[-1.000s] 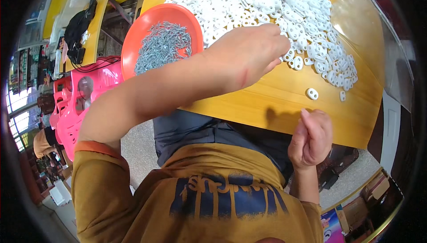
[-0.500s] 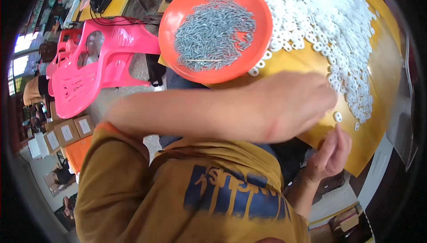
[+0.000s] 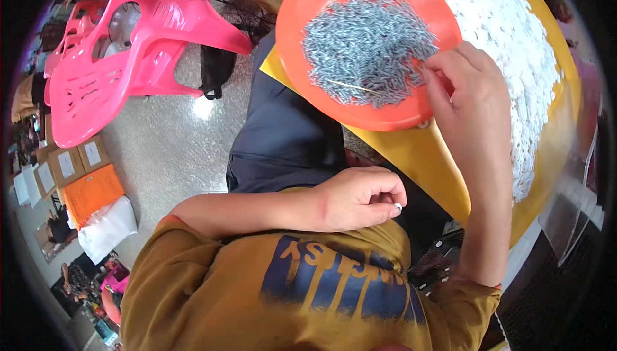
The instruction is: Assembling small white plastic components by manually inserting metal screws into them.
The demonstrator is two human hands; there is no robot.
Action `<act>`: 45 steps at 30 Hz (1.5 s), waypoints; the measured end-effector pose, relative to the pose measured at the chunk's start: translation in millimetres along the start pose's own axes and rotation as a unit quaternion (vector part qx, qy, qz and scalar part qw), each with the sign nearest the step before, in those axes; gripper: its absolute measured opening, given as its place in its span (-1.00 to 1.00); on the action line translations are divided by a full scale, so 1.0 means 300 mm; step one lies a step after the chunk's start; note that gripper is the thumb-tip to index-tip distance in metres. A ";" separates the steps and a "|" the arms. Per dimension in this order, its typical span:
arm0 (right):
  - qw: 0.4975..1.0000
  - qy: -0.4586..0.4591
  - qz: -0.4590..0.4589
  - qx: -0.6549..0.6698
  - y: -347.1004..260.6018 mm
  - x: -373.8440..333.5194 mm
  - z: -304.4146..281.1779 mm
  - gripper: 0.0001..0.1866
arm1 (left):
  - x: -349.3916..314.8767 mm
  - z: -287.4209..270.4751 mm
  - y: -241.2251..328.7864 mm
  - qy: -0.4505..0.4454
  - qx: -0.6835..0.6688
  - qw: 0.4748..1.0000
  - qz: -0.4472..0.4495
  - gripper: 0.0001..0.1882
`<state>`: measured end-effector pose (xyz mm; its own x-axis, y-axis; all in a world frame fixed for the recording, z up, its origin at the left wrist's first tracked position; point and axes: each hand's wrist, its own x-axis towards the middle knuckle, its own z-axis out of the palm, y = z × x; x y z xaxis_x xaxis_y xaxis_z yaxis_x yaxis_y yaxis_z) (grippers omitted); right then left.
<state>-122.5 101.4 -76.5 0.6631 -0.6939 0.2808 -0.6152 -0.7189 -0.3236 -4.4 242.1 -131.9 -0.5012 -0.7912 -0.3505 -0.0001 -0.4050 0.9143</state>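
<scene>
My left hand (image 3: 363, 200) is in front of my shirt, its fingers curled closed. Between thumb and forefinger it pinches a small white plastic piece (image 3: 398, 207), of which only an edge shows. My right hand (image 3: 472, 87) reaches over the right side of an orange-red basin (image 3: 292, 13). Its thumb and forefinger come together at the edge of a heap of small silvery screws (image 3: 366, 42); whatever is between the fingertips is too small to make out. A thin pale stick (image 3: 350, 85) lies on the screws.
White two-holed plastic pieces (image 3: 501, 23) are heaped right of the basin on a yellow table (image 3: 418, 155). A pink plastic chair (image 3: 154, 36) stands at the left. Cardboard boxes (image 3: 67, 164) and an orange package (image 3: 93, 193) sit beyond the floor, far left.
My left hand has drawn back from the white pieces toward my body, with one piece in it. My right hand has moved from the table's near edge up to the screws.
</scene>
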 end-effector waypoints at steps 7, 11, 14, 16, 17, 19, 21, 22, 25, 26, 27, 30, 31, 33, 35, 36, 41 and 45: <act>0.992 -0.087 0.003 -0.094 -0.028 0.049 0.031 -0.94 | -0.010 -0.029 -0.048 -0.009 -0.010 0.999 0.052 -0.89; 0.993 -0.113 0.009 -0.039 -0.011 0.062 0.035 -0.94 | -0.007 -0.039 -0.053 -0.020 -0.025 0.998 0.053 -0.89; 0.993 -0.113 0.016 -0.010 -0.017 0.059 0.033 -0.91 | -0.009 -0.043 -0.055 -0.023 -0.018 0.998 0.061 -0.89; 0.996 -0.084 0.009 0.028 -0.024 0.047 0.044 -0.90 | -0.007 -0.046 -0.061 -0.025 -0.039 0.998 0.053 -0.89; 0.996 -0.054 0.000 0.067 -0.028 0.041 0.049 -0.88 | -0.007 -0.047 -0.064 -0.024 -0.057 0.997 0.044 -0.89; 0.991 -0.046 0.038 0.116 -0.042 0.028 0.046 -0.89 | -0.007 -0.053 -0.062 -0.022 -0.060 0.997 0.041 -0.88; 0.983 -0.036 0.077 0.165 -0.052 0.012 0.032 -0.89 | -0.010 -0.059 -0.061 -0.021 -0.062 0.997 0.038 -0.88; 0.986 -0.058 0.067 0.138 -0.052 0.005 0.018 -0.87 | -0.012 -0.061 -0.061 -0.023 -0.056 0.998 0.036 -0.88; 0.989 -0.119 0.012 0.085 -0.046 0.010 -0.014 -0.85 | -0.006 -0.060 -0.062 -0.027 -0.057 0.998 0.024 -0.88; 0.985 -0.159 -0.035 0.057 -0.044 0.009 -0.018 -0.84 | -0.004 -0.057 -0.063 -0.029 -0.065 0.997 0.015 -0.88; 0.985 -0.158 -0.034 0.058 -0.046 0.012 -0.011 -0.84 | -0.001 -0.051 -0.066 -0.029 -0.064 0.997 0.013 -0.88; 0.983 -0.165 -0.057 0.063 -0.048 0.036 0.025 -0.85 | 0.007 -0.038 -0.071 -0.013 -0.072 0.997 0.039 -0.90; 0.990 -0.124 -0.063 0.038 -0.041 0.036 0.039 -0.85 | 0.008 -0.038 -0.068 -0.013 -0.069 0.997 0.041 -0.90; 0.994 -0.083 -0.072 0.017 -0.030 0.042 0.056 -0.85 | 0.004 -0.043 -0.065 -0.008 -0.065 0.997 0.041 -0.90; 0.997 -0.060 -0.037 0.033 -0.012 0.041 0.059 -0.86 | -0.002 -0.053 -0.061 -0.024 -0.078 0.997 0.006 -0.88; 0.997 -0.061 -0.037 0.034 -0.011 0.036 0.048 -0.86 | -0.002 -0.057 -0.059 -0.023 -0.079 0.997 0.005 -0.88; 0.985 -0.149 -0.055 0.069 -0.024 -0.007 -0.014 -0.77 | 0.007 -0.058 -0.067 -0.029 -0.070 0.997 0.000 -0.88; 0.981 -0.167 -0.064 0.068 -0.041 0.013 0.016 -0.73 | 0.011 -0.056 -0.060 -0.036 -0.091 0.995 -0.016 -0.88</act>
<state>-110.4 107.6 -75.7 0.8484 -0.5289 0.0221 -0.4697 -0.7714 -0.4293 8.6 239.1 -153.1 -0.5642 -0.7440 -0.3579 0.1366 -0.5116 0.8483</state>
